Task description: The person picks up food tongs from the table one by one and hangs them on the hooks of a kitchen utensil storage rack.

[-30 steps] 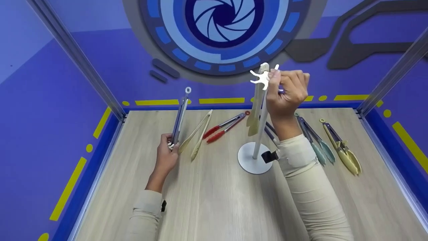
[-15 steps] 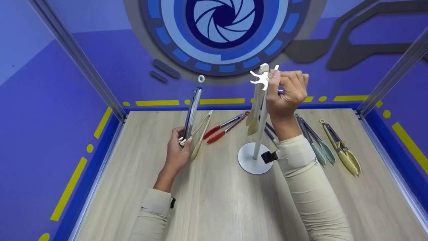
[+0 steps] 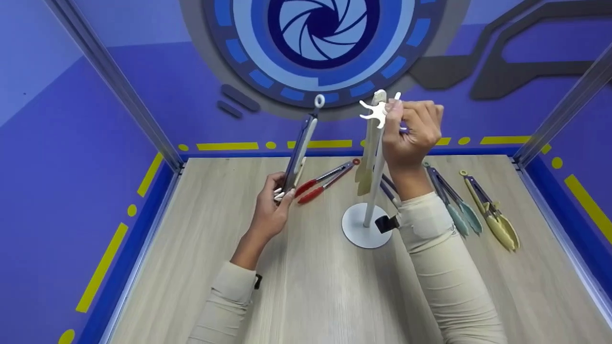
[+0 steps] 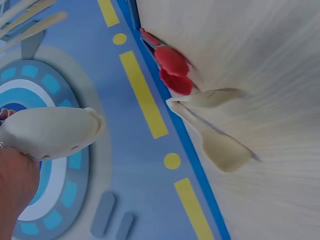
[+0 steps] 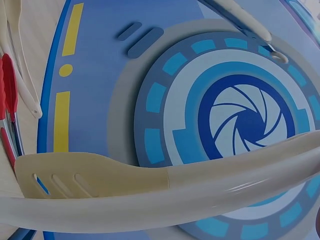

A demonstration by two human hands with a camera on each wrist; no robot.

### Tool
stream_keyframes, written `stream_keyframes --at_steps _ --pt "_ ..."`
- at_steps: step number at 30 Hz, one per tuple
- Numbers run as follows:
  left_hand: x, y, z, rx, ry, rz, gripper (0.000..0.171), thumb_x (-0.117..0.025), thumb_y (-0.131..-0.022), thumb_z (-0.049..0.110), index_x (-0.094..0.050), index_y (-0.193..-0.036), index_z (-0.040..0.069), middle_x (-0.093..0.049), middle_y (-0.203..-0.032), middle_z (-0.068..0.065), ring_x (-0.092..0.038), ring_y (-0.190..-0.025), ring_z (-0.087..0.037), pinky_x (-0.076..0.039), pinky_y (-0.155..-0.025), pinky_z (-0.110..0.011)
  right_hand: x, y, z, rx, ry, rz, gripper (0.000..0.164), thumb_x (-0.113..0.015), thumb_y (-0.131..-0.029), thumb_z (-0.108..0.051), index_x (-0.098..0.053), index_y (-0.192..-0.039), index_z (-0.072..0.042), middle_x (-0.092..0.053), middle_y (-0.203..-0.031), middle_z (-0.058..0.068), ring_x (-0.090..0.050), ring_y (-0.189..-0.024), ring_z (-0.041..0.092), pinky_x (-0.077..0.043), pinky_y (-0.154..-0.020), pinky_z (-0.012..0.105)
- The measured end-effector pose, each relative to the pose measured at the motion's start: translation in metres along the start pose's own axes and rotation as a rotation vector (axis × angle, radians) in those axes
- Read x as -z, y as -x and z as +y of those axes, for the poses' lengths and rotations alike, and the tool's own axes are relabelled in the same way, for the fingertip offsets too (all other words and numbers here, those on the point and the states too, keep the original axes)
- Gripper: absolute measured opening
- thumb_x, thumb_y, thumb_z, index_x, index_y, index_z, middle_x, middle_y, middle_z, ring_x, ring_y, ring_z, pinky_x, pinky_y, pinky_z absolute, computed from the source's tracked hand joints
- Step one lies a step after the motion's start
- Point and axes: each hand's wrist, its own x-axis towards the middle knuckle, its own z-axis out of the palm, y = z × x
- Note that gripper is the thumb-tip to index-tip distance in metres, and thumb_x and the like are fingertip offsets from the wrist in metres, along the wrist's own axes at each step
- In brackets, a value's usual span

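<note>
My left hand (image 3: 272, 210) grips a pair of tongs (image 3: 300, 145) by its pale head, with the grey handle and hanging ring pointing up. In the left wrist view the off-white tips of these tongs stick out past the hand (image 4: 17, 185). To their right, my right hand (image 3: 416, 129) pinches the white hook top (image 3: 375, 113) of an upright stand (image 3: 375, 186). Beige tongs (image 3: 365, 179) hang from that top beside the pole; their slotted end (image 5: 95, 175) shows in the right wrist view. The held tongs are apart from the stand.
Red tongs (image 3: 320, 186) lie left of the stand's round base (image 3: 356, 227). Cream tongs (image 4: 220, 145) lie by them, mostly hidden in the head view. Grey tongs (image 3: 389, 188) lie behind the pole, with teal tongs (image 3: 454, 200) and yellow tongs (image 3: 492, 210) to the right.
My left hand has carried its tongs rightward and up, closer to the stand, now covering most of the cream tongs. The right hand has stayed on the hook top.
</note>
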Motion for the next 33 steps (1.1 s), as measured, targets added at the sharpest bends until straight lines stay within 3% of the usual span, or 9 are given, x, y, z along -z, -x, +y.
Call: stream_keyframes --at_steps 6,12,20,33 --pt "-0.007 -0.008 0.004 -0.065 -0.023 -0.02 0.034 -0.061 -0.106 0.006 -0.053 -0.139 0.004 -0.066 -0.119 -0.017 -0.062 -0.106 -0.022 -0.057 -0.094 -0.03 0.0 0.0 0.0 0.004 -0.001 0.0 0.023 -0.064 -0.087 0.003 -0.073 -0.066 0.004 -0.072 -0.068 0.019 -0.054 -0.066 0.036 -0.033 -0.081 0.026" --pt "-0.014 -0.011 0.013 -0.053 -0.023 -0.079 0.035 -0.06 -0.108 0.011 -0.053 -0.142 0.009 -0.067 -0.131 -0.013 -0.067 -0.12 -0.027 -0.063 -0.098 -0.042 0.001 -0.001 0.0 -0.001 -0.004 0.009 0.023 -0.064 -0.087 0.002 -0.073 -0.066 0.004 -0.072 -0.068 0.019 -0.054 -0.067 0.036 -0.033 -0.083 0.024" --pt "-0.016 -0.012 0.015 -0.145 -0.04 -0.078 0.034 -0.061 -0.107 0.007 -0.053 -0.14 0.005 -0.067 -0.129 -0.015 -0.067 -0.117 -0.024 -0.061 -0.104 -0.044 -0.002 0.0 -0.001 0.001 -0.015 0.007 0.022 -0.065 -0.086 0.002 -0.074 -0.066 0.004 -0.072 -0.068 0.019 -0.055 -0.067 0.036 -0.036 -0.08 0.026" --pt "-0.021 -0.016 0.016 -0.223 -0.064 -0.08 0.034 -0.061 -0.106 0.003 -0.054 -0.138 -0.002 -0.069 -0.122 -0.019 -0.069 -0.112 -0.034 -0.06 -0.099 -0.047 0.0 -0.002 -0.003 -0.005 -0.017 0.011 0.022 -0.065 -0.086 0.003 -0.073 -0.066 0.004 -0.071 -0.068 0.019 -0.054 -0.066 0.036 -0.037 -0.079 0.025"
